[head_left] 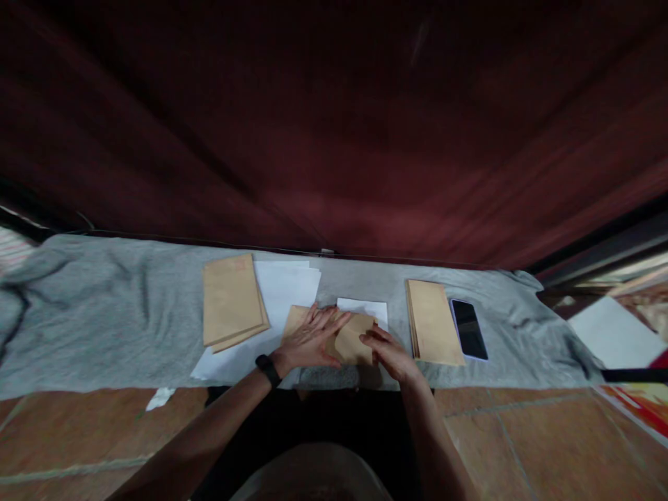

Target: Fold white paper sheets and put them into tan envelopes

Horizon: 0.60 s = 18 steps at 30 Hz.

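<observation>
A brown paper envelope (355,342) lies in front of me on the grey cloth. My left hand (307,342) rests flat across its left half with the fingers spread, and a dark band circles that wrist. At the envelope's right end, my right hand (389,351) pinches the edge, thumb toward the top face and fingers around the side. Just behind the envelope, a piece of white paper (373,305) sticks out, partly covered by it. Larger white sheets (284,282) lie to the left, reaching under a stack of brown envelopes (232,299).
Right of my hands is another stack of brown envelopes (434,323), with a phone (470,329) beside it, screen dark. The grey cloth (120,313) covers a long narrow surface. A dark red panel (334,139) rises behind it. A crumpled white scrap (160,398) is on the tiled floor.
</observation>
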Available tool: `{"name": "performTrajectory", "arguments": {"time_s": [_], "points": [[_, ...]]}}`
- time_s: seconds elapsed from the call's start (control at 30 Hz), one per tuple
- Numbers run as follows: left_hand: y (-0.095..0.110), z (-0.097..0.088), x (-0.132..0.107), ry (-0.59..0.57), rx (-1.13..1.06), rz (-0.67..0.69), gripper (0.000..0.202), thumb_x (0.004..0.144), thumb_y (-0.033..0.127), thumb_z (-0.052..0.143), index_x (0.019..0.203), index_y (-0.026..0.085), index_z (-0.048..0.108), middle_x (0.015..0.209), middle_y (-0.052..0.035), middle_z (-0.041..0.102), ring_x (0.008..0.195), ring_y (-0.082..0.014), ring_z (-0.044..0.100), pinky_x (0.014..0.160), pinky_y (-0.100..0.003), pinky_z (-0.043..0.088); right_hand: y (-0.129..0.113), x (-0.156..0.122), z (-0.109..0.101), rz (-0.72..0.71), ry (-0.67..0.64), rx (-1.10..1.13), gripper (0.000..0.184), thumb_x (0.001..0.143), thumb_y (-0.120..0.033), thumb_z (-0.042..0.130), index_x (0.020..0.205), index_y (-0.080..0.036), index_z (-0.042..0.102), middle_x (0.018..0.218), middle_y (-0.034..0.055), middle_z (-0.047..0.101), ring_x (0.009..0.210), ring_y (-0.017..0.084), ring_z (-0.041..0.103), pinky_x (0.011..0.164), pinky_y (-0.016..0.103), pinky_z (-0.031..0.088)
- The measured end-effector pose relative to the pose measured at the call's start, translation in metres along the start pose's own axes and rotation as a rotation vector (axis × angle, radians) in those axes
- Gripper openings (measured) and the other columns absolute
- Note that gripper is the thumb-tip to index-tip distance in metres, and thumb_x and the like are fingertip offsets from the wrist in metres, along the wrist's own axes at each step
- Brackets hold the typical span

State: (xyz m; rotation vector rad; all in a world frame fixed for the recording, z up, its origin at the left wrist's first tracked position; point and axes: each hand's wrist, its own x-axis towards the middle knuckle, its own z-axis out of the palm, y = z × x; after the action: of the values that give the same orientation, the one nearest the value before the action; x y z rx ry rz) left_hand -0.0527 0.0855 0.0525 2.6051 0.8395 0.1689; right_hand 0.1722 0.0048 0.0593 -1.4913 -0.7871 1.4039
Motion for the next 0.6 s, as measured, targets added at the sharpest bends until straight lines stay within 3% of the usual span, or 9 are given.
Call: {"name": "performTrajectory", "arguments": {"time_s": [0.1, 0.33, 0.47, 0.6], "points": [[0.001, 0.000, -0.001, 0.002, 0.014, 0.019, 0.127, 0.063, 0.069, 0.082, 0.162, 0.029, 0.013, 0.163, -0.0173, 0.032, 0.152, -0.0369, 0.024, 0.124, -0.061, 0.003, -0.001, 0.001, 0.005, 0.087, -0.157, 0.091, 0.039, 0.071, -0.044, 0.075, 0.103, -0.020, 0.073, 0.101, 0.0062, 0.077, 0.087, 0.025, 0.072, 0.073, 0.033, 0.057], [0.004, -0.013, -0.004, 0.002, 0.096, 0.079, 0.122, 0.063, 0.069, 0.082, 0.161, 0.032, 0.019, 0.169, -0.0159, 0.015, 0.155, -0.0384, 0.013, 0.122, -0.063, -0.001, 0.005, -0.003, 0.000, 0.139, -0.188, 0.269, 0.035, 0.071, -0.043, 0.077, 0.097, -0.020, 0.074, 0.093, 0.0061, 0.078, 0.085, 0.025, 0.073, 0.077, 0.035, 0.057], [0.003, -0.017, -0.008, -0.007, 0.112, 0.072, 0.119, 0.065, 0.065, 0.081, 0.161, 0.031, 0.020, 0.166, -0.0154, 0.025, 0.153, -0.0388, 0.019, 0.123, -0.062, -0.001, 0.006, -0.006, -0.001, 0.066, -0.125, 0.167, 0.038, 0.075, -0.050, 0.071, 0.096, -0.019, 0.074, 0.083, 0.0082, 0.077, 0.079, 0.027, 0.073, 0.069, 0.036, 0.058], [0.004, -0.017, -0.009, -0.006, 0.118, 0.049, 0.118, 0.064, 0.058, 0.084, 0.160, 0.032, 0.021, 0.162, -0.0159, 0.033, 0.149, -0.0389, 0.030, 0.123, -0.059, 0.003, 0.004, -0.004, -0.004, -0.123, 0.042, 0.062, 0.029, 0.080, -0.047, 0.060, 0.080, -0.020, 0.072, 0.067, 0.0070, 0.073, 0.063, 0.023, 0.069, 0.061, 0.034, 0.057]]}}
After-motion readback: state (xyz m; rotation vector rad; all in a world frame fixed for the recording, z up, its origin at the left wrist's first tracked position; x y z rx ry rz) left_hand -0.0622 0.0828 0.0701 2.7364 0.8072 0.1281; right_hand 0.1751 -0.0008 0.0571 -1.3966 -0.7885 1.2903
